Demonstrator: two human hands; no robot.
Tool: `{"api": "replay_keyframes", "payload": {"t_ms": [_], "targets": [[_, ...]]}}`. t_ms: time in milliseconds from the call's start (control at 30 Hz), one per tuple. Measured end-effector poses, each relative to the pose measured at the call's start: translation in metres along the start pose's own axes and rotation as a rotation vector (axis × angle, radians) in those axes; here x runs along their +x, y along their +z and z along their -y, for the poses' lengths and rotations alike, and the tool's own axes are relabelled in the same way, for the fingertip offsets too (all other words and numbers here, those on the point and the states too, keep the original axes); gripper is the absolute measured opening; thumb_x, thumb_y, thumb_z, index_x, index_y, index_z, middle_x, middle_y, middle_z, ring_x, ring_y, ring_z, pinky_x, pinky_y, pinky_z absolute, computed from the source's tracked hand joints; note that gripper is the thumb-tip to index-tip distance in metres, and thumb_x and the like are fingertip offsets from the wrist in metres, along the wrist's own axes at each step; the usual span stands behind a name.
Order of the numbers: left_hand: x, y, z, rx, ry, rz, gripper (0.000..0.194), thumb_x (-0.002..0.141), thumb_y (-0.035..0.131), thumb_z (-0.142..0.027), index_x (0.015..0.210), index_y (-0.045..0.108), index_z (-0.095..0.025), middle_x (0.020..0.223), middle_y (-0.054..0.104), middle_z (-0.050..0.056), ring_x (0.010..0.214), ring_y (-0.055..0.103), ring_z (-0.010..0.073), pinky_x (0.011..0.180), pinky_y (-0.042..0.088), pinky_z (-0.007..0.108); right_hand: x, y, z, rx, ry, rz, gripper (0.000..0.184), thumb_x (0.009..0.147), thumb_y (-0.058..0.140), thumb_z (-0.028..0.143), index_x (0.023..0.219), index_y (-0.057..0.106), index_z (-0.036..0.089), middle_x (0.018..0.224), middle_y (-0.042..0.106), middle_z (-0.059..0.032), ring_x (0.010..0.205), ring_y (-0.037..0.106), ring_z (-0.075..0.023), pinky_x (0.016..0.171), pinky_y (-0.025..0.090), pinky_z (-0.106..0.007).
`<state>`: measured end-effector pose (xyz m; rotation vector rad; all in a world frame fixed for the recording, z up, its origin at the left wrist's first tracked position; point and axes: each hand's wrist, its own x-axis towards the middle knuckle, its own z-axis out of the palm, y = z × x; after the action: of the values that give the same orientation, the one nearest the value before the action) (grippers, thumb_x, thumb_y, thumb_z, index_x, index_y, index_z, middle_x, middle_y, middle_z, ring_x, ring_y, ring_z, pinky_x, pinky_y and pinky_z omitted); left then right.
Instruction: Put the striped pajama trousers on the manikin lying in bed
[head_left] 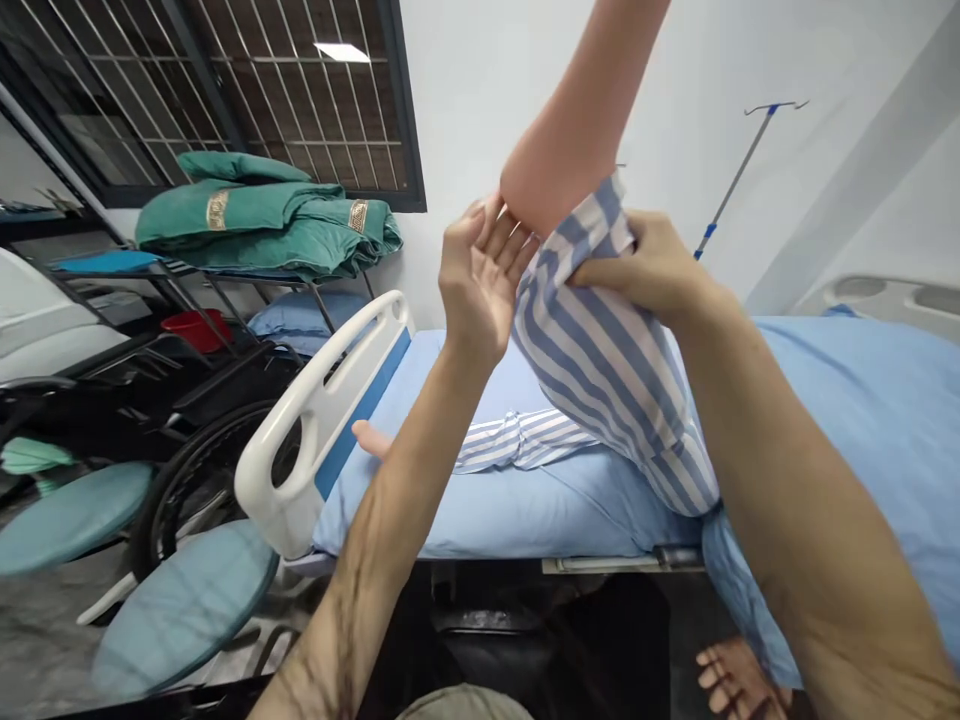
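A manikin's leg in blue-and-white striped trousers (600, 350) is raised off the bed. Its bare foot (574, 140) points upward, and the toes are beyond the top edge. My left hand (487, 270) is palm up beneath the rounded heel, its fingers stretched and apart; the fingertips seem to touch the heel. With thumb and fingers closed, my right hand (645, 265) grips the trouser leg near its cuff, and some fingers are hidden behind the cloth. The other striped leg (517, 440) lies on the mattress, its foot (370, 440) showing left of my forearm.
The bed (525, 515) has a white end board (300, 440) at left. Beyond it stand a wheelchair (191, 500), round blue-green stools (187, 610) and folded green covers (262, 220). An IV pole (739, 180) rises behind. Bare toes or fingers (739, 680) show below right.
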<state>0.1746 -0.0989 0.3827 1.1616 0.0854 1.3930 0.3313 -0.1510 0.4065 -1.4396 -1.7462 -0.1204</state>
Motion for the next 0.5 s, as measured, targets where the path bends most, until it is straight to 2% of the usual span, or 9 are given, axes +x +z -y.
{"api": "replay_keyframes", "payload": {"t_ms": [33, 100, 133, 200, 300, 400, 500], "targets": [[-0.001, 0.008, -0.001, 0.001, -0.002, 0.000, 0.062, 0.090, 0.007, -0.049, 0.111, 0.055, -0.017, 0.116, 0.056, 0.000, 0.123, 0.049, 0.0228, 0.094, 0.043, 0.042, -0.001, -0.003, 0.001, 0.003, 0.009, -0.005, 0.063, 0.074, 0.030, 0.046, 0.100, 0.064, 0.000, 0.102, 0.065, -0.0035, 0.085, 0.063, -0.0189, 0.069, 0.044, -0.031], [-0.005, 0.009, 0.000, -0.017, 0.026, -0.040, 0.054, 0.092, 0.008, -0.036, 0.108, 0.054, -0.015, 0.109, 0.058, -0.001, 0.122, 0.051, 0.0179, 0.095, 0.042, 0.037, -0.001, 0.005, 0.004, -0.009, 0.025, 0.004, 0.063, 0.073, 0.032, 0.045, 0.102, 0.062, -0.002, 0.099, 0.065, -0.0033, 0.086, 0.063, -0.0187, 0.069, 0.045, -0.029], [-0.008, 0.003, 0.002, -0.030, 0.051, -0.076, 0.047, 0.092, 0.013, -0.033, 0.104, 0.055, -0.015, 0.106, 0.059, -0.001, 0.120, 0.052, 0.0166, 0.095, 0.043, 0.035, 0.000, 0.016, 0.006, -0.022, 0.028, 0.016, 0.059, 0.073, 0.038, 0.044, 0.103, 0.062, -0.001, 0.098, 0.066, -0.0036, 0.087, 0.064, -0.0196, 0.071, 0.046, -0.029], [-0.016, -0.021, 0.007, -0.050, 0.100, -0.174, 0.034, 0.089, 0.028, -0.034, 0.094, 0.056, -0.016, 0.099, 0.062, 0.000, 0.113, 0.057, 0.0163, 0.091, 0.046, 0.030, 0.001, 0.047, 0.013, -0.062, 0.033, 0.058, 0.052, 0.070, 0.053, 0.042, 0.105, 0.062, 0.005, 0.098, 0.067, -0.0044, 0.090, 0.064, -0.0224, 0.075, 0.049, -0.032], [-0.036, -0.080, 0.018, -0.073, 0.120, -0.349, 0.021, 0.083, 0.043, -0.033, 0.082, 0.057, -0.017, 0.085, 0.064, 0.001, 0.092, 0.064, 0.0142, 0.078, 0.050, 0.024, -0.006, 0.113, 0.026, -0.146, 0.086, 0.179, 0.052, 0.067, 0.063, 0.044, 0.111, 0.058, 0.016, 0.102, 0.067, -0.0052, 0.094, 0.063, -0.0251, 0.077, 0.050, -0.034], [-0.067, -0.151, 0.034, -0.082, 0.092, -0.562, 0.008, 0.077, 0.050, -0.021, 0.076, 0.057, -0.017, 0.074, 0.062, -0.001, 0.073, 0.062, 0.0084, 0.067, 0.048, 0.018, -0.030, 0.192, 0.037, -0.229, 0.164, 0.334, 0.055, 0.068, 0.060, 0.050, 0.115, 0.053, 0.022, 0.099, 0.068, -0.0061, 0.093, 0.064, -0.0260, 0.074, 0.049, -0.034], [-0.108, -0.218, 0.056, -0.033, -0.052, -0.797, 0.011, 0.073, 0.052, -0.009, 0.070, 0.054, -0.019, 0.063, 0.058, -0.005, 0.059, 0.057, 0.0055, 0.058, 0.046, 0.016, -0.067, 0.269, 0.041, -0.248, 0.132, 0.490, 0.051, 0.070, 0.057, 0.047, 0.114, 0.050, 0.023, 0.100, 0.068, -0.0071, 0.089, 0.065, -0.0258, 0.070, 0.047, -0.032]]}}
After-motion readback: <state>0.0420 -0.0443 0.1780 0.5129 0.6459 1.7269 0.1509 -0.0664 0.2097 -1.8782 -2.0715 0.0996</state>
